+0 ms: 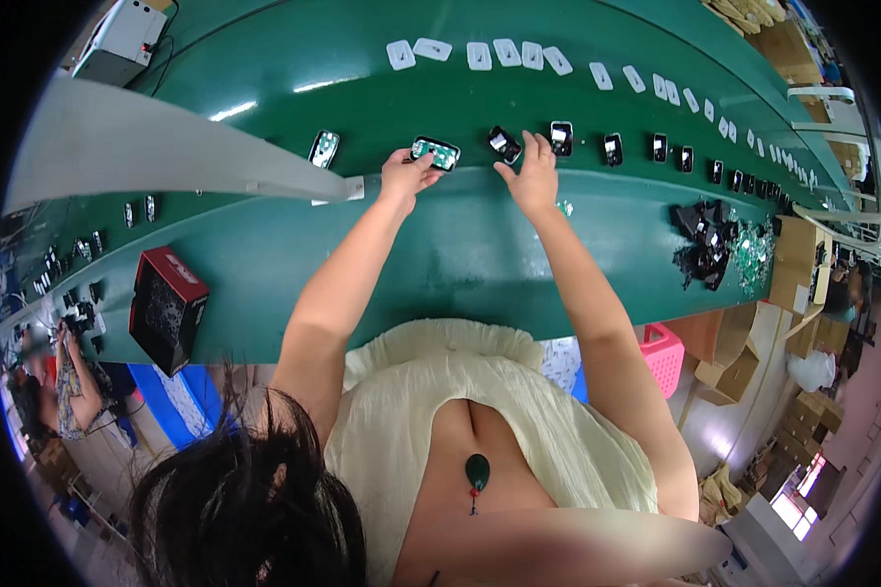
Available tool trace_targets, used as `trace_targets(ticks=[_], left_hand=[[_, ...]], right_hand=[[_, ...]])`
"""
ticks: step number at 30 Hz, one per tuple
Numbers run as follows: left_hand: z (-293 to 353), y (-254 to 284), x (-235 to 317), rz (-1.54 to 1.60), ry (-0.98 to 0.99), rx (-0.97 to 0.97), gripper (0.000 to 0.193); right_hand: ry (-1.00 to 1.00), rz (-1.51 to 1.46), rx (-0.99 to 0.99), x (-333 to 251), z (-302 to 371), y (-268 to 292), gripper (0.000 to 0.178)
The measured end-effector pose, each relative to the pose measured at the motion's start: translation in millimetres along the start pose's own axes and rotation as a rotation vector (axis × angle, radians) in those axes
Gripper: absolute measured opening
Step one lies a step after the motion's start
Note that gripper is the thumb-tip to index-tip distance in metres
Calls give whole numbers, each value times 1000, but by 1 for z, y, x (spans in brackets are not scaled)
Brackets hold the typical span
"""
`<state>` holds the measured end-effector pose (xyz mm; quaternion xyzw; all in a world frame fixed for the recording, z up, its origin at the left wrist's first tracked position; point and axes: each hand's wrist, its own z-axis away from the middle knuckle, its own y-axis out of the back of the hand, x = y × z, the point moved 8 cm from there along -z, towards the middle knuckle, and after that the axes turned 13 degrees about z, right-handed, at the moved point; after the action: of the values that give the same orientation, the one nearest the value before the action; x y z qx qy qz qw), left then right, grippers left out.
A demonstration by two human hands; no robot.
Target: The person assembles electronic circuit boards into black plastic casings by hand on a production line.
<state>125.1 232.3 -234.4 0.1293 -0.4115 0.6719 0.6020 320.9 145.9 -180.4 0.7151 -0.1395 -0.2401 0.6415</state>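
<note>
My left hand (pixel 406 180) is closed on the left end of a small handset-like device (pixel 438 154) whose green circuit board faces up. To its right, my right hand (pixel 535 178) is held with thumb and fingers apart, and nothing shows between them. A tilted black device with a screen (pixel 504 144) lies just beyond the right thumb; whether they touch I cannot tell. Beside the right fingertips is an upright device with a pale frame and dark lower part (pixel 561 138). Left of my left hand lies another device with an exposed board (pixel 324 149).
A row of similar devices (pixel 660 148) runs right along the green bench (pixel 440 245). Small white trays (pixel 479 56) line the far side. A pale post (pixel 186 147) crosses the left. Loose black parts (pixel 705 235), circuit boards (pixel 752 254) and a red-edged box (pixel 169 311) sit nearer.
</note>
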Motion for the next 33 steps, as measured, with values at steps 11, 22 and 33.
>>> trace_targets(ticks=[11, 22, 33], left_hand=[[18, 22, -15, 18, 70, 340, 64], [104, 19, -37, -322, 8, -144, 21], [149, 24, -50, 28, 335, -188, 28]], right_hand=[[321, -164, -31, -32, -4, 0, 54], [637, -377, -87, -93, 115, 67, 21], [173, 398, -136, 69, 61, -2, 42]])
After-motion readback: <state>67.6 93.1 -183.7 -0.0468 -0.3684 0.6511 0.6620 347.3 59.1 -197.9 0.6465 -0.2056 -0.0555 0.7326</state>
